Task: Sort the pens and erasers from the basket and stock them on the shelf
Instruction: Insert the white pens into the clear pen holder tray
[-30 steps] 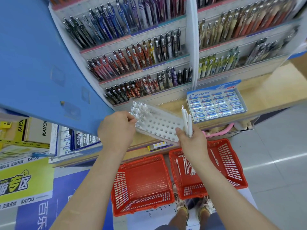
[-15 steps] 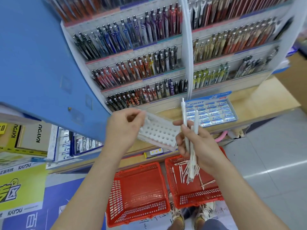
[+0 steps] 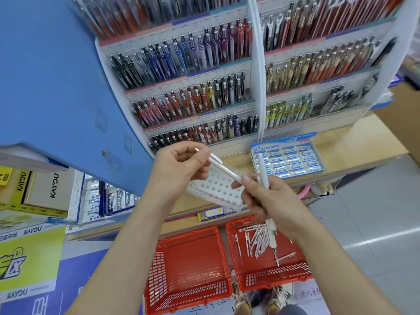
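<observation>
several slim white pens (image 3: 223, 169): aslant in left hand (image 3: 177, 171), upright in right hand (image 3: 272, 201)

pens (image 3: 256, 241) in right basket (image 3: 302, 272), left basket (image 3: 159, 278) beside it, shelf (image 3: 354, 142) behind

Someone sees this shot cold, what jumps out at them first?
The two hands in the centre: the left hand pinches a white pen while the right hand grips more white pens upright. Behind them, the shelf display, packed with rows of colourful pens, fills the upper frame. Below, one red basket holds loose pens; a second red basket sits beside it.
</observation>
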